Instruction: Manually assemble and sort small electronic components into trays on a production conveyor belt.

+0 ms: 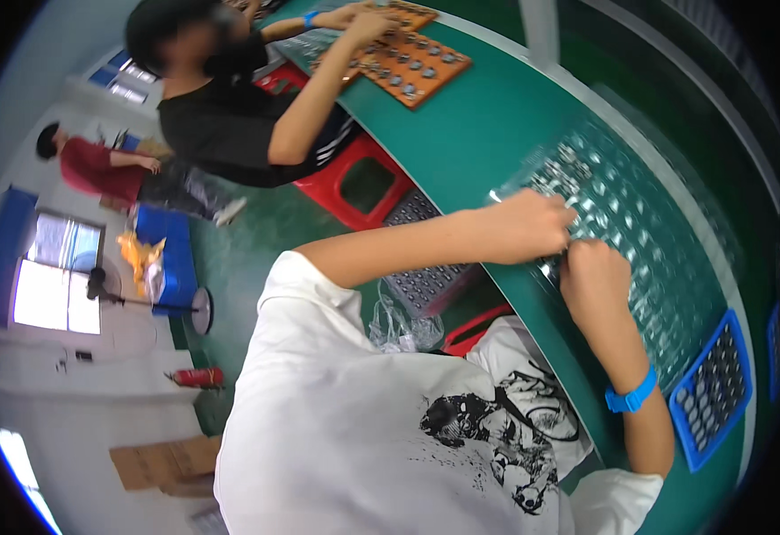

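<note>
My left hand (535,225) and my right hand (596,275) are close together over a clear plastic blister tray (653,276) with rows of pockets. Both have their fingers curled in a pinch, and whatever sits between the fingertips is hidden. A blue band (632,392) is round my right wrist. Just beyond my left hand, a cluster of small shiny metal parts (564,169) lies on the clear tray. The tray rests on a green table (470,147).
A blue tray (682,423) of small round parts stands at the right. Across the table, a co-worker (229,125) handles parts on orange boards (417,71). Red stools (354,183) and a grey tray of parts (430,283) are by the table edge. Another person (105,169) stands farther off.
</note>
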